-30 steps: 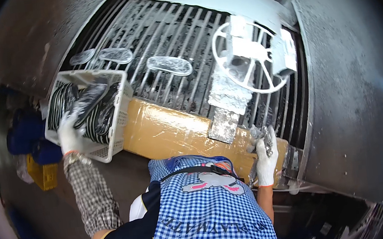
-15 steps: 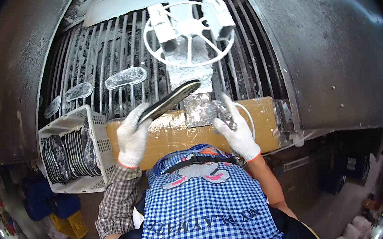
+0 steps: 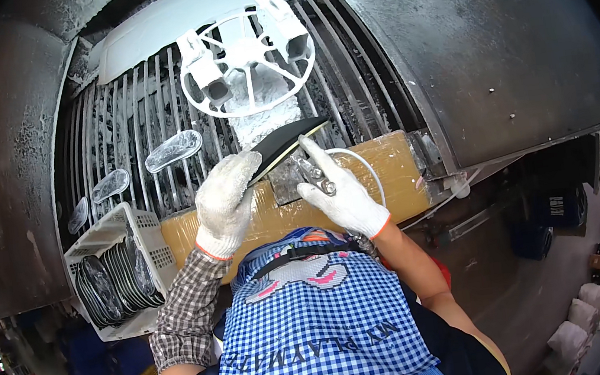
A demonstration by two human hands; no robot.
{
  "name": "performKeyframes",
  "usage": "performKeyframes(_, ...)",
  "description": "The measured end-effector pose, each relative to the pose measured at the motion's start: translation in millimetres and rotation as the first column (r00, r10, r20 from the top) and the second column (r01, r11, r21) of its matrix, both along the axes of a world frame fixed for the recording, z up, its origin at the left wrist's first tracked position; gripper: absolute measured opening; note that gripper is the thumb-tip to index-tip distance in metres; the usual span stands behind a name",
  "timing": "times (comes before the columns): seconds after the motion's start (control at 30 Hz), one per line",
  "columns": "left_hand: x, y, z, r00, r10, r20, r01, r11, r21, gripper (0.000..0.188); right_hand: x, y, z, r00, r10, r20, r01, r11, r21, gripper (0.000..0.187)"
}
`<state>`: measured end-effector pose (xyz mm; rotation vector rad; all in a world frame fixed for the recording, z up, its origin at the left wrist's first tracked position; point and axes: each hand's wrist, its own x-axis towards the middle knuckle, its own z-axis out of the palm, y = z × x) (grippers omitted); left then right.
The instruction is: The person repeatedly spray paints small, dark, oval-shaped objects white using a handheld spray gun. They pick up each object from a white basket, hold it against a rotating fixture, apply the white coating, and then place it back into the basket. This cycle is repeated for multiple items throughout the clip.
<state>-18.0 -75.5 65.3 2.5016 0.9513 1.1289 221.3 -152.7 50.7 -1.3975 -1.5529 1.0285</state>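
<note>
My left hand (image 3: pixel 225 202), in a white knit glove, is closed on one end of a black shoe sole (image 3: pixel 285 143) with a pale edge. The sole is tilted, its far end up and to the right. My right hand (image 3: pixel 346 198), gloved the same way, is wrapped around a small silver spray gun (image 3: pixel 313 174). Its index finger reaches out to the sole's lower edge and seems to touch it. A white hose (image 3: pixel 371 167) curves beside the right hand. Beyond the sole stands a white-coated spoked wheel (image 3: pixel 250 81) with two box-shaped blocks on it.
A white plastic crate (image 3: pixel 151 241) of upright dark soles sits at left. Several film-wrapped sole shapes (image 3: pixel 173 151) lie on the metal bars (image 3: pixel 130 118). A tape-covered brown board (image 3: pixel 396 176) runs along the front. Metal walls (image 3: pixel 495 66) flank the booth.
My left hand has moved right with the sole, turning it to show more of its black face. The right index finger has come against its edge. The whole view has rotated and shifted.
</note>
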Motion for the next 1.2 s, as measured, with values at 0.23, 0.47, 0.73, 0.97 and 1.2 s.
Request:
performKeyframes(0.23, 2.7, 1.8, 3.9, 1.000, 0.006, 0.023, -0.007, 1.000, 0.029, 0.056, -7.9, 0.4, 4.3, 0.998, 0.054, -0.045, -0.060, 0.985, -0.159, 0.086)
performKeyframes(0.47, 5.8, 2.8, 1.8, 0.999, 0.027, 0.046, -0.027, 1.000, -0.002, 0.055, -30.4, -6.1, 17.0, 0.978, 0.196, -0.066, -0.200, 0.978, -0.055, 0.086)
performKeyframes(0.73, 0.7, 0.4, 5.7, 0.999, 0.024, 0.045, -0.027, 0.996, 0.083, 0.053, -17.6, -2.6, -0.5, 0.980, 0.062, -0.189, -0.075, 0.995, -0.064, 0.081)
performKeyframes(0.97, -2.3, -3.0, 9.6, 1.000, -0.023, 0.021, 0.021, 0.995, 0.101, 0.056, 6.3, 3.4, -8.1, 0.953, -0.062, -0.297, 0.010, 0.985, -0.174, 0.081)
performKeyframes(1.2, 3.9, 0.1, 8.0, 1.000, -0.013, 0.018, 0.010, 0.991, 0.133, 0.050, -2.1, -3.7, -3.9, 0.945, -0.020, -0.325, -0.036, 0.985, -0.167, 0.078)
